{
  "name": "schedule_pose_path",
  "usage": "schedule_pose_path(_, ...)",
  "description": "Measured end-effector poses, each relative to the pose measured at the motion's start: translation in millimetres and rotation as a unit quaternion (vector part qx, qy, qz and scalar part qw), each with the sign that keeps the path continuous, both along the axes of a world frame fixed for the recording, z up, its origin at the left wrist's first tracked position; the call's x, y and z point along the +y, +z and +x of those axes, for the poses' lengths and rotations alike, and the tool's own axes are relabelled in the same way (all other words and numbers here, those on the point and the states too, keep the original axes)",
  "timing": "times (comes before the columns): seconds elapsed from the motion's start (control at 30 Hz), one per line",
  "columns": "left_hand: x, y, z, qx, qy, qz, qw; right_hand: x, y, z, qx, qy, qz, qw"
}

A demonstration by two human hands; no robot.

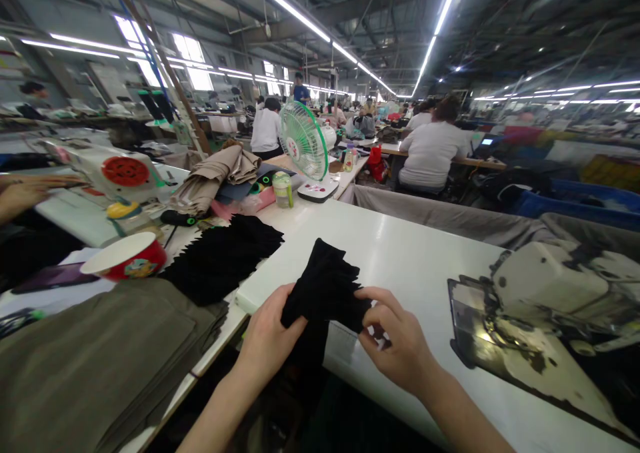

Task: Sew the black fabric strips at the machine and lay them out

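Note:
A stack of black fabric pieces with stepped edges lies over the front edge of the white table. My left hand grips its left side, thumb on top and fingers underneath. At its right corner, my right hand pinches the cloth between thumb and fingers. Part of the black cloth hangs below the table edge. A larger fanned pile of black fabric pieces rests to the left, apart from my hands.
An industrial sewing machine stands at right. On the left are olive-grey cloth, a red paper bowl, a jar and another sewing machine with a co-worker's hand near it. A green fan stands ahead.

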State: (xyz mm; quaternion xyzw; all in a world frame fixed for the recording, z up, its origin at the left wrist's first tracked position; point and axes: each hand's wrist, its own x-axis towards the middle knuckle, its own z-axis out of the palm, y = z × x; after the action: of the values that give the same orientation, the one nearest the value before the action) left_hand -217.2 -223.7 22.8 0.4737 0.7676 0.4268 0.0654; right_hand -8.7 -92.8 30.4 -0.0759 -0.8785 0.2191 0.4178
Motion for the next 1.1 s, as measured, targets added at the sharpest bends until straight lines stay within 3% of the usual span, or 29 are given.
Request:
schedule_pose_path(0.3, 1, 4.4, 10, -0.005, -0.005, -0.016, 1.0, -4, -2.2, 9, 0.009, -0.001, -0.001, 1.0)
schedule_pose_path(0.47, 2, 2.9, 13, 0.008, -0.005, -0.011, 1.0, -6, -5.3, 11, 0.022, -0.005, -0.082, 0.996)
schedule_pose_path(0.67, 3, 7.6, 15, 0.08, -0.02, 0.007, 0.997, -6, -3.2, 14, -0.013, 0.005, -0.131, 0.991)
schedule_pose_path(1.1, 0, 12.0, 7, 0.208, -0.044, 0.019, 0.977, -3, -1.0, 18, -0.046, 0.013, -0.136, 0.99)
